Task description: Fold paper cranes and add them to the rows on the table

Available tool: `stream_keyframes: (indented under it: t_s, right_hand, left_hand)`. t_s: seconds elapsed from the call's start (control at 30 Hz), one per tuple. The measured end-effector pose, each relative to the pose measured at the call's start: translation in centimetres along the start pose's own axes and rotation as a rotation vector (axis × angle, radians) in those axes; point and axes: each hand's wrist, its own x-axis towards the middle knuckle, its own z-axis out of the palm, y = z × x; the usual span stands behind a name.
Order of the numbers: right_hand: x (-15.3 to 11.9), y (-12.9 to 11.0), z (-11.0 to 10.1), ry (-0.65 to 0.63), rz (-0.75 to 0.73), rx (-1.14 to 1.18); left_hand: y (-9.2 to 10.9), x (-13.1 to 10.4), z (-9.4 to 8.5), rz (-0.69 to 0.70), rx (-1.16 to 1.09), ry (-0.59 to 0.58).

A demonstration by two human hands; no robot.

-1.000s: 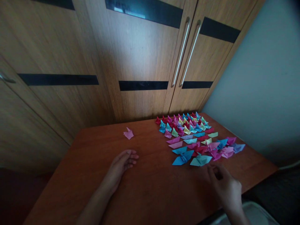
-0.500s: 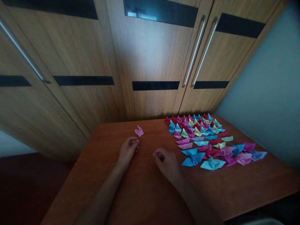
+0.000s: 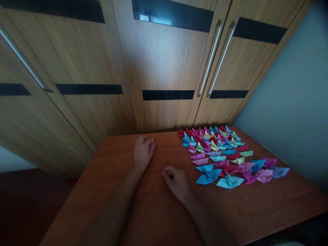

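At the far left of the wooden table, my left hand is closed around a small pink origami figure. Only its right edge shows past my fingertips; the rest is hidden by the hand. My right hand rests on the tabletop nearer to me, its fingers curled in and nothing visible in them. To the right of that hand lie a blue origami figure with spread wings and a light turquoise one.
Several rows of small upright folded-paper pieces fill the back right of the table. In front of them lie flat folded strips and a loose cluster of winged pieces. Wooden cupboard doors stand behind, and a pale wall rises at right.
My left hand has moved forward onto the pink origami figure, which lay uncovered before, and closed on it. My right hand has hardly moved. The view has shifted slightly.
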Motion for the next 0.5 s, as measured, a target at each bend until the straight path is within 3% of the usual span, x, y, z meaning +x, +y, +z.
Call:
stream_keyframes:
  t_s: [0.13,0.27,0.4,0.5]
  right_hand:
    - [0.4,0.3,-0.2,0.051,0.095,0.236]
    - [0.6,0.2,-0.6,0.083,0.184,0.468]
    - [0.7,0.0,-1.0,0.099,0.248,0.633]
    - [0.5,0.1,-1.1,0.074,0.31,0.754]
  left_hand:
    - [1.3,-1.6,-0.9,0.033,-0.075,-0.078]
    - [3.0,-5.0,-2.3,0.031,-0.205,-0.204]
    - [4.0,-8.2,-3.7,-0.07,-0.446,-0.323]
    - [3.7,-9.7,-4.5,-0.1,-0.513,-0.372]
